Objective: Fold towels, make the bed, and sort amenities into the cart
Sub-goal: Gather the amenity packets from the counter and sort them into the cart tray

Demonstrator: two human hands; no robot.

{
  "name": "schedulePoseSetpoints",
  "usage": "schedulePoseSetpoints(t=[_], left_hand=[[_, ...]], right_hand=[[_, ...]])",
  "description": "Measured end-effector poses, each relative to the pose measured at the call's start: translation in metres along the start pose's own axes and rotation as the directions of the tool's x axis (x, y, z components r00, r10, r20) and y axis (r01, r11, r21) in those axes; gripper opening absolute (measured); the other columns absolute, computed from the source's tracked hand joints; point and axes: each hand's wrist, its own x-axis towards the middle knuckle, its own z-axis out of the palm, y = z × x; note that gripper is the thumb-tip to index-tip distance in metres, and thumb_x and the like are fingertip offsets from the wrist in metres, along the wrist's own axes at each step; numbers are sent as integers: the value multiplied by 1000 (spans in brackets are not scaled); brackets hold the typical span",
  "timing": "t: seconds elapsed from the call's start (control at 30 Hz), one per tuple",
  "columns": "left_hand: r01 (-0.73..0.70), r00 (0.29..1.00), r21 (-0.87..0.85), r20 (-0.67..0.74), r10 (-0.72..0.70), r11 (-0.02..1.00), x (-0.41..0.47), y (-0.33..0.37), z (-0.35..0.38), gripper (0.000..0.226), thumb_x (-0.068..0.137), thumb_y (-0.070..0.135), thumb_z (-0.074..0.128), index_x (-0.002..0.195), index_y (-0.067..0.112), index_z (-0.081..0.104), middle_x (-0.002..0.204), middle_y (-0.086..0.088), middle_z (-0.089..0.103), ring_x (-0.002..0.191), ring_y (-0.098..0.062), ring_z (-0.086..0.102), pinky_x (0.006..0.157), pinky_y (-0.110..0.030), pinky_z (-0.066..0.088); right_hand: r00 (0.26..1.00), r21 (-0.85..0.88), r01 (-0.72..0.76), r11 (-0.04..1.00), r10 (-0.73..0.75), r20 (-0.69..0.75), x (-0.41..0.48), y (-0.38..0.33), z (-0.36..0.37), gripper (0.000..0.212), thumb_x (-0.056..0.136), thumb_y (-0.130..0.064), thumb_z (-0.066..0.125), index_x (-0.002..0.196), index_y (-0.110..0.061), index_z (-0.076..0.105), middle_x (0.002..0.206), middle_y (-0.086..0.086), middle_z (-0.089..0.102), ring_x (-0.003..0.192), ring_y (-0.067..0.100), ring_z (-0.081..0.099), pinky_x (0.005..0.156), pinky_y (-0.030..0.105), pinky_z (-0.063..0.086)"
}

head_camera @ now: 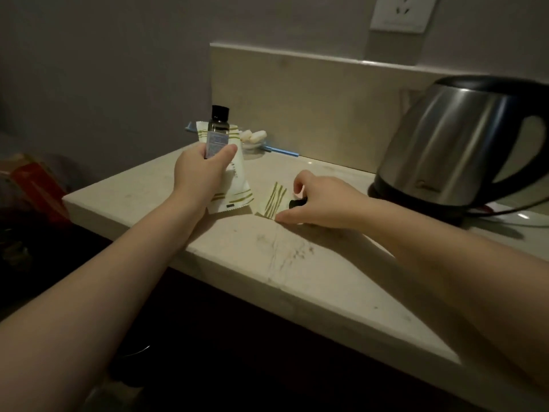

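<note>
The left hand (pixel 202 171) is raised above the left part of a pale stone counter (pixel 267 263), fingers wrapped around a small clear bottle (pixel 218 138) with a black screw cap and a bluish label. It is held upright against a white sachet (pixel 237 185) printed with olive-green stripes, which hangs below the palm. The right hand (pixel 320 200) rests on the counter just beside it, fingers curled around a small black-capped item (pixel 297 202) lying on a second, flat striped sachet (pixel 274 200), with a steel electric kettle (pixel 451 144) standing at the right.
</note>
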Motion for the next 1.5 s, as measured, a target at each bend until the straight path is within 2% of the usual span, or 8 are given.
schedulePoseSetpoints(t=[0.07, 0.2, 0.37, 0.5, 0.73, 1.0, 1.23, 1.5], left_hand=[[-29, 998, -10, 51, 30, 1000, -21, 1, 0, 27, 90, 37, 58, 93, 12, 68, 96, -12, 68, 89, -27, 64, 80, -43, 52], [-24, 997, -47, 75, 28, 999, -61, 6, -7, 45, 83, 42, 63, 93, -2, 66, 84, -16, 67, 76, -31, 62, 71, -45, 51], [13, 999, -105, 51, -8, 994, -126, 24, -36, 34, 85, 36, 65, 86, 3, 67, 76, -7, 64, 70, -21, 58, 65, -32, 43], [96, 990, -142, 116, -80, 985, -223, 33, -61, 20, 87, 28, 65, 85, 9, 69, 80, -7, 69, 75, -24, 64, 68, -33, 48], [370, 929, -278, 122, -349, 887, -460, 25, -83, 19, 92, 25, 57, 104, 13, 66, 89, -5, 74, 78, -19, 72, 58, -28, 55], [471, 865, -368, 12, -502, 802, -590, 35, -178, 29, 96, 28, 49, 110, 11, 68, 99, -11, 73, 89, -25, 71, 66, -32, 56], [352, 875, -349, -207, -438, 868, -647, 37, -306, 37, 69, 28, 65, 103, 15, 66, 98, -9, 72, 94, -29, 68, 84, -47, 54], [351, 658, -363, -560, -504, 863, -719, -13, -584, 13, 87, 8, 62, 96, 16, 65, 85, -8, 74, 76, -25, 72, 63, -37, 57]], right_hand=[[994, 40, -100, 994, 98, 52, -18, 1, -5, 67, 70, -66, 67, 115, -20, 50, 104, -7, 55, 91, 12, 53, 74, 28, 48], [990, 30, -141, 989, 141, 16, -56, 0, -15, 44, 71, -58, 69, 81, -16, 62, 78, -2, 59, 74, 14, 56, 57, 25, 39], [965, 525, -66, 849, 187, -181, -133, -22, -26, 40, 73, -59, 69, 86, -21, 66, 80, -6, 65, 76, 10, 61, 68, 29, 50], [959, 678, 68, 732, 140, -247, -230, -48, -2, 35, 71, -61, 67, 80, -28, 66, 77, -11, 69, 73, 5, 65, 68, 29, 55], [989, 926, 40, 375, 114, -89, -413, -75, 114, 20, 79, -45, 68, 93, -32, 68, 89, -14, 72, 81, 2, 68, 77, 36, 59], [1000, 927, -3, 376, -1, 4, -529, -160, 151, 13, 82, -38, 67, 94, -40, 62, 89, -15, 69, 79, 0, 66, 70, 33, 59], [977, 911, 97, 401, -215, -9, -574, -294, 158, 8, 82, -32, 69, 87, -32, 64, 84, -13, 69, 77, 1, 65, 72, 34, 59], [857, 970, 72, 233, -513, 59, -634, -558, 226, 7, 88, -27, 64, 85, -32, 59, 67, -23, 64, 61, -6, 61, 51, 12, 46]])
